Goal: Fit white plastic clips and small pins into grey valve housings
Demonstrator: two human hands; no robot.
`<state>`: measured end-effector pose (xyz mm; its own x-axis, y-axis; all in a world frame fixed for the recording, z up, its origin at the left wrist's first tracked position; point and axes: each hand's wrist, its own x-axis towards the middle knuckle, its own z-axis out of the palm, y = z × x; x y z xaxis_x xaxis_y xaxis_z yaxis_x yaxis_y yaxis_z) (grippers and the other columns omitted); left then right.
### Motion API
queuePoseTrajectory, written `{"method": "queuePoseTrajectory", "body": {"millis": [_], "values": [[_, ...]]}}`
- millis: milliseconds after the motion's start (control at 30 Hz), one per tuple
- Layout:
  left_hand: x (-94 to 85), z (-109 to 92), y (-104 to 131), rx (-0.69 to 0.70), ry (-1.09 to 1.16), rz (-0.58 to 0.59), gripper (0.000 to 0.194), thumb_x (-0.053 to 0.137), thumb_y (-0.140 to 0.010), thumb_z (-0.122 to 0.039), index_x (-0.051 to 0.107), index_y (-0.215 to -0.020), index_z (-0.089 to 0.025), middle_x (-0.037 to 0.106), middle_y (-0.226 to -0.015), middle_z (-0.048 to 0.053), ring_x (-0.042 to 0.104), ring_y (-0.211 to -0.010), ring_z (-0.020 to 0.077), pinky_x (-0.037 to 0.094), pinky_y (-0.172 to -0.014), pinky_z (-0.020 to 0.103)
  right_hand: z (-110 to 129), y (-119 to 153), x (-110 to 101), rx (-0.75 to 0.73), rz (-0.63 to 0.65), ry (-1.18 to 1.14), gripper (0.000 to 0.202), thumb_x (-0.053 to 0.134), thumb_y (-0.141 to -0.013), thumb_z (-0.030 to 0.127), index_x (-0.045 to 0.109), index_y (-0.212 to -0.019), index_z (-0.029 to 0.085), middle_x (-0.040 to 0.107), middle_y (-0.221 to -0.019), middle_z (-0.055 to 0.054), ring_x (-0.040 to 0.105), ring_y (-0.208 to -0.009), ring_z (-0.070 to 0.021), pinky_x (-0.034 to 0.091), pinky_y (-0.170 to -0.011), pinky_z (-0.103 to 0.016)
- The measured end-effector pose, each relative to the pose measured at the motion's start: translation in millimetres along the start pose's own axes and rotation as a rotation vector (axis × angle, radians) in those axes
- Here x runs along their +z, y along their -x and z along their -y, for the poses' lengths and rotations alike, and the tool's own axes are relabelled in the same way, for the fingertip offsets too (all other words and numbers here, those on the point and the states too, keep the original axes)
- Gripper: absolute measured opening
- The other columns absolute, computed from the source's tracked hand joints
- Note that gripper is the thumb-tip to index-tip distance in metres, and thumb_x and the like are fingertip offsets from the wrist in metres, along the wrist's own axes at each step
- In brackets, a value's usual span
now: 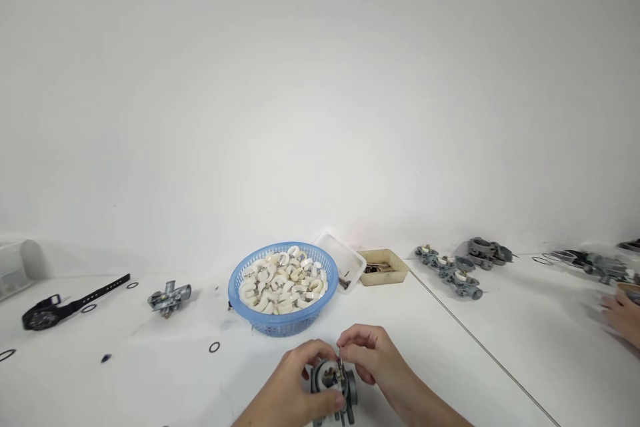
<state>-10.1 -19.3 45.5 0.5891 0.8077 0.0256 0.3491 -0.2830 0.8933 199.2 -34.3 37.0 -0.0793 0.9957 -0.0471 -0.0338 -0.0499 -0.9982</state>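
Observation:
A grey metal carburetor (351,387) with a white float (327,373) in its open bowl side is at the bottom centre, low over the table. My left hand (295,380) is wrapped around its left side, thumb across the front and fingers over the top. Over the carburetor's upper right edge, my right hand (373,357) pinches a thin metal pin (341,352) between thumb and forefinger. The pin's lower end meets small parts beside the float; whether it is seated in them I cannot tell. Beyond my hands stands a blue basket (283,328) heaped with white floats (285,280).
Behind the basket are a white tray (353,260) and a yellowish tray (400,273) of small parts. More carburetors (453,273) sit at right, another (169,297) at left. A black watch (43,315) and rubber rings (215,347) lie leftward. Another person's hand (623,313) shows far right.

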Motion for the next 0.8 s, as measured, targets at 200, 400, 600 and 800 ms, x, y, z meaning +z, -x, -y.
{"method": "queuePoseTrajectory", "body": {"millis": [200,400,600,800], "values": [[5.5,1.5,-4.4,0.061,0.181,0.039,0.039,0.080,-0.076,-0.040,0.066,-0.105,-0.018,0.062,-0.091,0.000,0.051,-0.082,0.0170,0.038,-0.075,0.029,2.5,1.9,2.8,0.034,-0.005,-0.017,0.017,0.071,-0.066,0.026,0.073,-0.079,0.016,0.059,-0.063,0.004,0.030,-0.044,-0.0041,0.016,-0.048,-0.025],[6.2,1.2,-2.5,0.050,0.190,0.018,0.036,0.081,-0.075,-0.033,0.067,-0.104,-0.019,0.061,-0.090,-0.001,0.050,-0.081,0.0160,0.039,-0.074,0.028,-0.9,-1.0,1.3,0.040,-0.053,0.025,0.017,0.070,-0.066,0.028,0.073,-0.080,0.017,0.054,-0.060,0.006,0.028,-0.046,-0.0047,0.016,-0.048,-0.025],[6.4,4.2,-2.7,0.040,0.201,0.016,0.039,0.083,-0.074,-0.037,0.066,-0.105,-0.019,0.061,-0.089,-0.001,0.051,-0.082,0.0164,0.040,-0.075,0.028,0.7,-1.1,-0.5,0.049,0.015,-0.003,0.021,0.067,-0.065,0.026,0.067,-0.084,0.019,0.055,-0.064,0.007,0.023,-0.045,-0.0038,0.012,-0.048,-0.026],[8.0,4.6,-3.1,0.059,0.210,0.020,0.040,0.083,-0.074,-0.039,0.066,-0.105,-0.019,0.060,-0.090,-0.002,0.049,-0.081,0.0154,0.039,-0.076,0.028,-0.8,-2.4,-1.1,0.068,0.007,0.012,0.017,0.067,-0.065,0.028,0.066,-0.079,0.019,0.053,-0.062,0.008,0.024,-0.043,-0.0038,0.013,-0.047,-0.026]]}}
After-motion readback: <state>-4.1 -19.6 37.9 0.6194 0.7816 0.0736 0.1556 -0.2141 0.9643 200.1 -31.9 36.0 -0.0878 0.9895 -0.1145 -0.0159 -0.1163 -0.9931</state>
